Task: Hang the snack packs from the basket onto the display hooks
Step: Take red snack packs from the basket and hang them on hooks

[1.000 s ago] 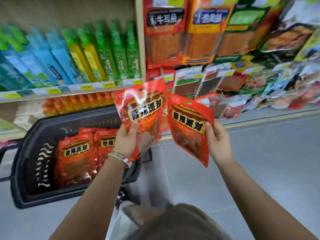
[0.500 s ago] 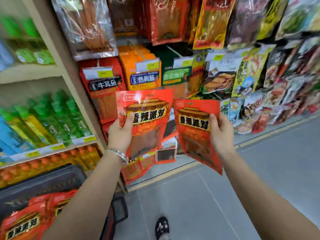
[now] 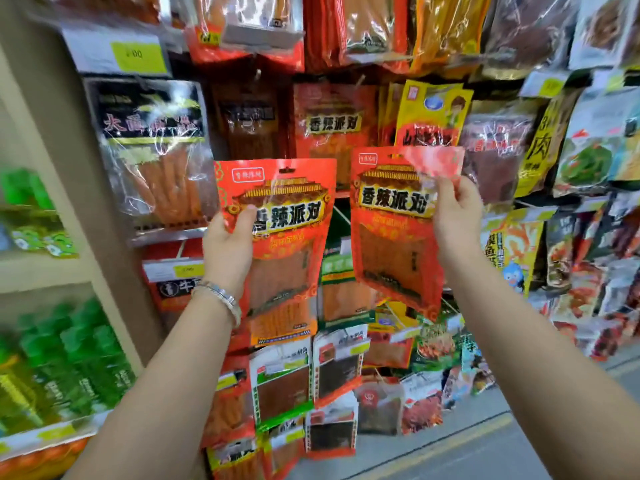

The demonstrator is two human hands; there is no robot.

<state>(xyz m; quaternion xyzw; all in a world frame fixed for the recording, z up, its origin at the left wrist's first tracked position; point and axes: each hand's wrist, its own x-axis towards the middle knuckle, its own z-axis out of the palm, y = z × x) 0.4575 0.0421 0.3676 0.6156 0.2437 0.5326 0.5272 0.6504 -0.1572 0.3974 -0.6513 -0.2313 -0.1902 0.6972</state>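
While both arms are up by the snack wall, each hand has one pack. L hand [image 3: 227,244] grips the first red pack [image 3: 287,237] by its left edge, thumb on the front. R hand [image 3: 457,220] pinches the second red pack [image 3: 391,230] near its top right; that pack tilts a bit. Both sit side by side, not touching, in front of the hung snacks. A hung red pack [image 3: 332,123] w/ the same look is just above. Silver bracelet [image 3: 221,296] on L wrist. Green bottles [image 3: 69,358] at left.

Bright, even store light, no hard shadows. Glare streaks on the clear hanging packs [image 3: 152,147]. Green bottles [image 3: 65,362] at left edge smeared by blur; wide-angle bending at borders.
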